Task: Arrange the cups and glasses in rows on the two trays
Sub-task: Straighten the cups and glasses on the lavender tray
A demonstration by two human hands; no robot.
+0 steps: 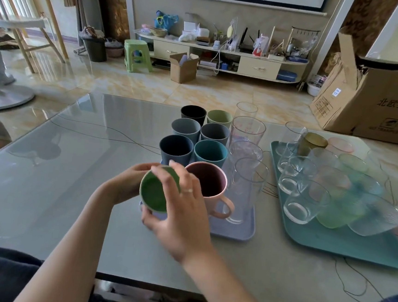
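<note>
Risk: the green cup [154, 191] is tilted toward the camera over the near left corner of the purple tray [231, 233]; set down at that angle, I judge it could tip off the rim onto the surface [70, 175].
Risk two: the pink mug [208, 184] stands just beside it, so a sideways nudge could shove the mug into the tall glasses [247, 191] to its right.
Left hand [127, 183]: curled round the cup's far left side, grasping it, forearm coming in low from the near edge.
Right hand [183, 212]: draped over the cup's right side, fingers on the rim, thumb under the near wall; grasping the same cup.
Cup place: held just above the tray, in front of the two columns of coloured cups [194, 138].
Teal tray [353, 244]: well to the right, with clear and tinted glasses already in rows.
Left to do: the green cup seems the last without a spot.
</note>
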